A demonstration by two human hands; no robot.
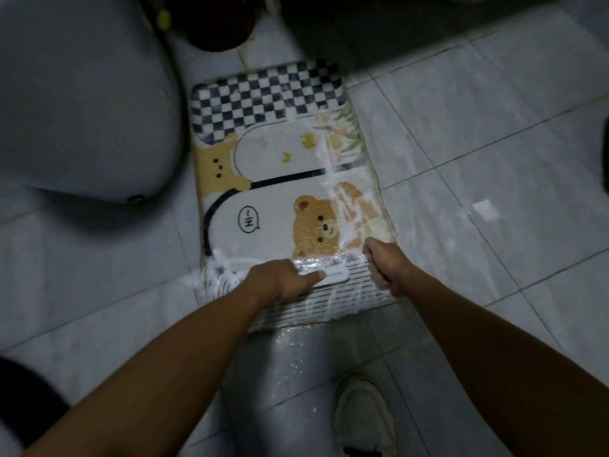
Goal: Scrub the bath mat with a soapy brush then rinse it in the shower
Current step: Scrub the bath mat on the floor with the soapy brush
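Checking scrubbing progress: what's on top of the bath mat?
Foam streaks lie on the bath mat, right side and near end. The left hand holds a white brush on it; the right hand sits curled at its right edge. Beneath them nothing shows.

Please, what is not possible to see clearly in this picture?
Head view, all:
Bristles of the brush: hidden beneath its white back and the left hand.
Whether the right hand grips the bath mat edge: the fist and foam hide it.
Dark things at the top edge: cut off, in shadow.
Shoe: cut off by the bottom edge.
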